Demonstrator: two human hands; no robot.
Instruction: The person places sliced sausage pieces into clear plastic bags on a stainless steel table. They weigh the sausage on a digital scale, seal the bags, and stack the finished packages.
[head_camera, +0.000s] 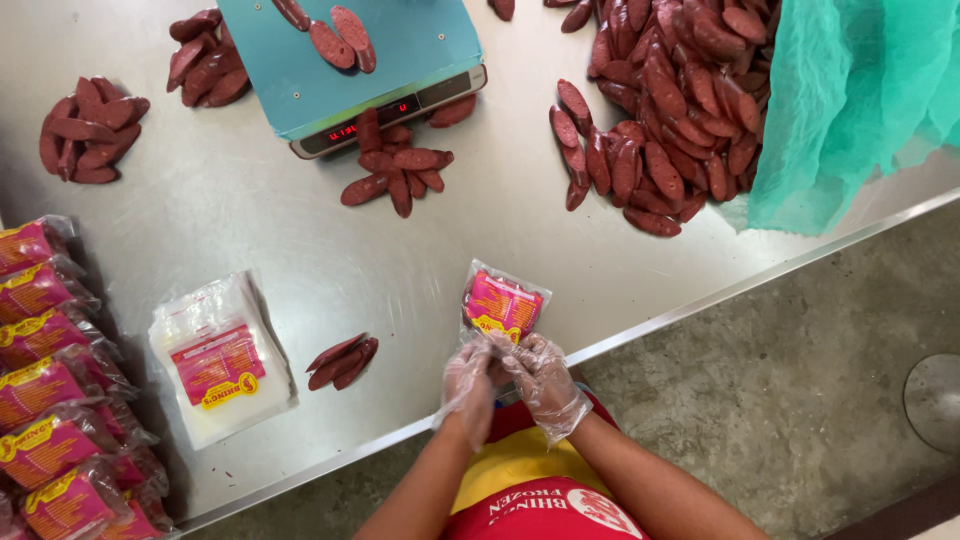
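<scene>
Both gloved hands, left hand and right hand, pinch crinkly pink sausage pouch on steel table.

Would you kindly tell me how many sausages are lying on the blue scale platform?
3, all at the far edge of the scale platform: one sausage cut off by the frame, one beside it, one rightmost. More may lie out of view.

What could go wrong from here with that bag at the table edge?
1. The filled bag is held by both gloved hands, left and right, close to the table edge; a slipped grip might drop it to the floor.
2. The loose sausages lie near the same edge and could get knocked off.
3. The big sausage pile touches the green netting, so pieces may snag.
</scene>
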